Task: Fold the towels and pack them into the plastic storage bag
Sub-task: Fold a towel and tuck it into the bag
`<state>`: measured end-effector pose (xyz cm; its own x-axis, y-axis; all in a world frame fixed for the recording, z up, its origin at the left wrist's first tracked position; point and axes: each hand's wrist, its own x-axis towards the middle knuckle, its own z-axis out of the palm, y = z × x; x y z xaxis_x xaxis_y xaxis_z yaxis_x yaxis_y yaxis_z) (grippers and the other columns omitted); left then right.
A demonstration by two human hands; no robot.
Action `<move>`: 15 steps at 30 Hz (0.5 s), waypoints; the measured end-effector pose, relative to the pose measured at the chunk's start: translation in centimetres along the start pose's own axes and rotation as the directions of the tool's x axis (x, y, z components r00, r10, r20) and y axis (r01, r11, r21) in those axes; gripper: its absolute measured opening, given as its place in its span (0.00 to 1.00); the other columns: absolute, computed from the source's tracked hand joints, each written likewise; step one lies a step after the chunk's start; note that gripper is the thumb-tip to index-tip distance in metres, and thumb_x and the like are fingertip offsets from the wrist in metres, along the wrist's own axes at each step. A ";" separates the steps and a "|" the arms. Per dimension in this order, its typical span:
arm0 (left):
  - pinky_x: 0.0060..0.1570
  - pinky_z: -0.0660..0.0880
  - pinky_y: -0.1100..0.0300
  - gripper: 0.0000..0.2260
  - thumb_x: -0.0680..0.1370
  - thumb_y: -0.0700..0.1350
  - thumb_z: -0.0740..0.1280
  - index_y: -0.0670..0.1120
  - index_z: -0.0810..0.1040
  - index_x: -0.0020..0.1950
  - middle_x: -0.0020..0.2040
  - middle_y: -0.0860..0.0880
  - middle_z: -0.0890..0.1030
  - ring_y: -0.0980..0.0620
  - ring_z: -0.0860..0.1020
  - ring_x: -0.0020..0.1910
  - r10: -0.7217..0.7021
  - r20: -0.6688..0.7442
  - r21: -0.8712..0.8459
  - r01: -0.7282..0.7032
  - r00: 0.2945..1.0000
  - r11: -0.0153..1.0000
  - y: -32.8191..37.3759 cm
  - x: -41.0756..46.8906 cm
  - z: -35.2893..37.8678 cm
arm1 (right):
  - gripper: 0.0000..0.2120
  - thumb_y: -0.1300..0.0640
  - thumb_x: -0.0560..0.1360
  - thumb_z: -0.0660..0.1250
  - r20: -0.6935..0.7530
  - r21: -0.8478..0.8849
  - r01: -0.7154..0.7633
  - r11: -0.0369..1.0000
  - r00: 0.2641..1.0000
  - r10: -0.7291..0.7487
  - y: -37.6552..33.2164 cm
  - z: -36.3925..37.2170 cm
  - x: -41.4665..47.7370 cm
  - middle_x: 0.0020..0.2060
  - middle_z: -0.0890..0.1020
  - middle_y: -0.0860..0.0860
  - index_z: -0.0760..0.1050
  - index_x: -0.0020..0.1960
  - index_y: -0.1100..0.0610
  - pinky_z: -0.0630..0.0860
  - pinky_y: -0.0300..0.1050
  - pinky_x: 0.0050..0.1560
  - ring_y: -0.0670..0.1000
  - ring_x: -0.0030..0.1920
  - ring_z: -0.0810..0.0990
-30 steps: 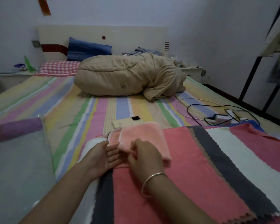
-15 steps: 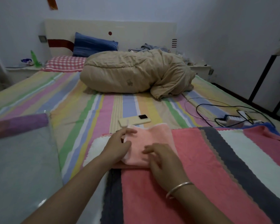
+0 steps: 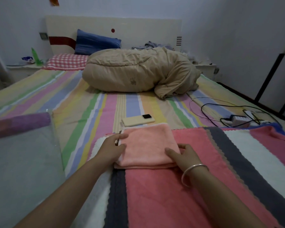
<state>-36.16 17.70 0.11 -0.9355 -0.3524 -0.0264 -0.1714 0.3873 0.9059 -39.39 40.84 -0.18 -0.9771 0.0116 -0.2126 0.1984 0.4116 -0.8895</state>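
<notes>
My left hand and right hand lay flat, fingers spread, against the left and right edges of the folded pink towel, pinching nothing. The towel sat on a striped blanket on the bed. It looked soft, light and floppy; I judged it best lifted from under both side edges so the layers stayed stacked. Its underside was hidden. At left, the bag was cut off by the frame, its opening unclear. Beyond lay a phone.
</notes>
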 end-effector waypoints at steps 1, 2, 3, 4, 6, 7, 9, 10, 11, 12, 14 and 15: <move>0.42 0.71 0.66 0.16 0.78 0.37 0.64 0.51 0.78 0.63 0.58 0.53 0.73 0.56 0.74 0.45 -0.002 -0.001 0.002 0.002 1.000 1.000 0.0 -0.1 0.0 | 0.26 0.51 0.70 0.74 0.017 0.025 -0.029 0.999 0.999 0.029 -0.2 0.0 0.1 0.49 0.80 0.56 0.70 0.63 0.60 0.79 0.50 0.46 0.56 0.44 0.82; 0.43 0.72 0.66 0.15 0.78 0.37 0.65 0.50 0.78 0.63 0.58 0.52 0.74 0.56 0.75 0.45 -0.003 -0.007 0.000 0.003 1.000 1.000 0.1 -0.1 0.0 | 0.23 0.54 0.71 0.73 0.040 0.079 -0.057 0.995 0.998 0.054 -0.6 0.0 0.0 0.45 0.81 0.57 0.72 0.61 0.62 0.80 0.47 0.38 0.54 0.37 0.82; 0.45 0.73 0.64 0.15 0.78 0.37 0.65 0.50 0.78 0.62 0.57 0.52 0.75 0.55 0.75 0.45 -0.010 -0.018 -0.011 0.009 1.000 1.000 0.1 -0.1 0.0 | 0.18 0.57 0.72 0.72 0.075 0.154 -0.091 0.984 0.994 0.080 -1.1 -0.2 -0.2 0.40 0.80 0.57 0.75 0.58 0.65 0.77 0.42 0.29 0.53 0.30 0.79; 0.47 0.74 0.62 0.14 0.78 0.37 0.65 0.49 0.79 0.62 0.56 0.50 0.76 0.54 0.76 0.45 -0.019 -0.025 -0.028 0.018 1.000 0.999 0.4 -0.3 0.0 | 0.13 0.60 0.72 0.71 0.109 0.231 -0.136 0.963 0.988 0.114 -1.6 -0.5 -0.5 0.35 0.78 0.57 0.76 0.53 0.66 0.73 0.38 0.23 0.52 0.25 0.75; 0.52 0.75 0.56 0.14 0.77 0.37 0.66 0.48 0.79 0.62 0.55 0.48 0.78 0.50 0.78 0.47 -0.032 -0.014 -0.049 0.031 0.999 0.998 0.9 -0.7 0.1 | 0.05 0.62 0.72 0.70 0.135 0.349 -0.207 0.914 0.976 0.169 -2.6 -1.8 -1.0 0.28 0.74 0.56 0.75 0.42 0.64 0.68 0.35 0.19 0.51 0.23 0.71; 0.53 0.76 0.55 0.14 0.77 0.38 0.67 0.47 0.79 0.62 0.54 0.47 0.79 0.49 0.79 0.48 -0.033 0.008 -0.046 0.033 0.999 0.998 1.2 -1.1 0.5 | 0.06 0.63 0.72 0.70 0.136 0.372 -0.222 0.901 0.974 0.184 -2.8 -2.7 -1.2 0.26 0.73 0.55 0.74 0.39 0.63 0.68 0.35 0.20 0.51 0.23 0.70; 0.53 0.76 0.57 0.14 0.77 0.38 0.68 0.47 0.79 0.62 0.54 0.44 0.81 0.50 0.79 0.48 -0.021 0.067 -0.036 0.023 0.998 0.999 1.4 -2.2 1.3 | 0.07 0.63 0.71 0.70 0.114 0.359 -0.238 0.903 0.971 0.210 -2.7 -4.5 -1.4 0.26 0.72 0.55 0.73 0.37 0.62 0.68 0.37 0.22 0.51 0.24 0.69; 0.54 0.77 0.58 0.15 0.76 0.38 0.68 0.46 0.79 0.62 0.54 0.45 0.81 0.52 0.79 0.49 -0.015 0.105 -0.029 0.018 0.994 0.999 1.6 -3.0 1.9 | 0.07 0.63 0.70 0.70 0.098 0.325 -0.247 0.913 0.969 0.228 -2.4 -5.5 -1.5 0.26 0.72 0.55 0.73 0.37 0.63 0.68 0.37 0.22 0.51 0.24 0.69; 0.56 0.76 0.58 0.16 0.76 0.39 0.69 0.47 0.78 0.64 0.56 0.46 0.80 0.53 0.79 0.51 -0.013 0.137 -0.008 0.014 0.990 1.000 1.6 -3.7 2.5 | 0.07 0.63 0.70 0.70 0.084 0.282 -0.252 0.926 0.968 0.238 -1.8 -6.3 -1.5 0.26 0.72 0.55 0.73 0.38 0.63 0.68 0.37 0.22 0.52 0.24 0.69; 0.59 0.75 0.55 0.18 0.75 0.41 0.69 0.47 0.76 0.66 0.59 0.48 0.79 0.53 0.78 0.54 -0.004 0.144 0.062 -0.005 0.990 0.998 1.6 -4.3 3.2 | 0.07 0.62 0.69 0.70 0.076 0.228 -0.258 0.939 0.966 0.247 -1.2 -7.0 -1.6 0.28 0.73 0.56 0.73 0.39 0.63 0.69 0.37 0.22 0.53 0.25 0.70; 0.63 0.72 0.53 0.23 0.75 0.45 0.68 0.50 0.70 0.69 0.69 0.47 0.69 0.50 0.73 0.63 0.048 0.072 0.363 -0.071 0.996 0.929 2.3 -5.3 4.3 | 0.09 0.58 0.68 0.72 0.081 0.118 -0.259 0.959 0.965 0.251 0.1 -7.6 -2.0 0.33 0.76 0.59 0.76 0.42 0.64 0.71 0.41 0.25 0.55 0.27 0.74; 0.65 0.69 0.53 0.24 0.75 0.45 0.67 0.51 0.67 0.71 0.74 0.47 0.60 0.48 0.67 0.69 0.117 0.017 0.494 -0.110 0.993 0.862 2.9 -5.8 4.7 | 0.11 0.56 0.69 0.72 0.091 0.079 -0.247 0.966 0.967 0.240 0.6 -7.7 -2.1 0.36 0.79 0.60 0.78 0.45 0.64 0.73 0.43 0.27 0.56 0.29 0.76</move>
<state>-32.69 24.89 0.86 -0.9542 -0.2903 0.0727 -0.1978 0.7939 0.5749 -37.79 48.08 2.85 -0.8898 0.0268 -0.4555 0.4390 0.3225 -0.8386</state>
